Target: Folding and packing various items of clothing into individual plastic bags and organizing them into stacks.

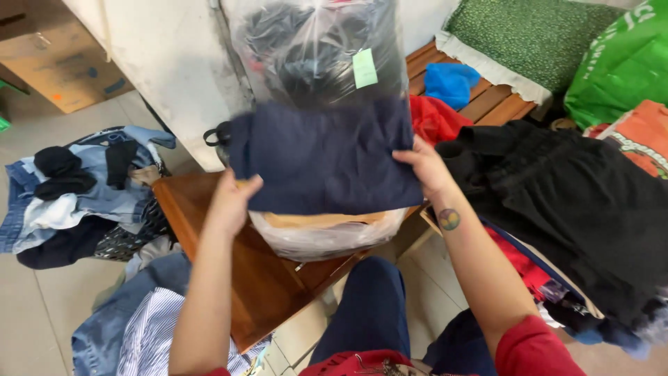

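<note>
A folded navy garment (325, 157) is being held up by both hands over a clear plastic bag (327, 233) on a wooden bench (261, 282).

Left of the grip, a heap of denim and dark clothes (76, 191) is lying on the floor. The garment's lower left edge is being pinched by the left hand (233, 202), closed on the cloth; its right edge is being clamped by the right hand (424, 167). The cloth is judged light, soft and limp, best taken at two edges. Right of the grip, a black garment (563, 202) is lying spread.
</note>
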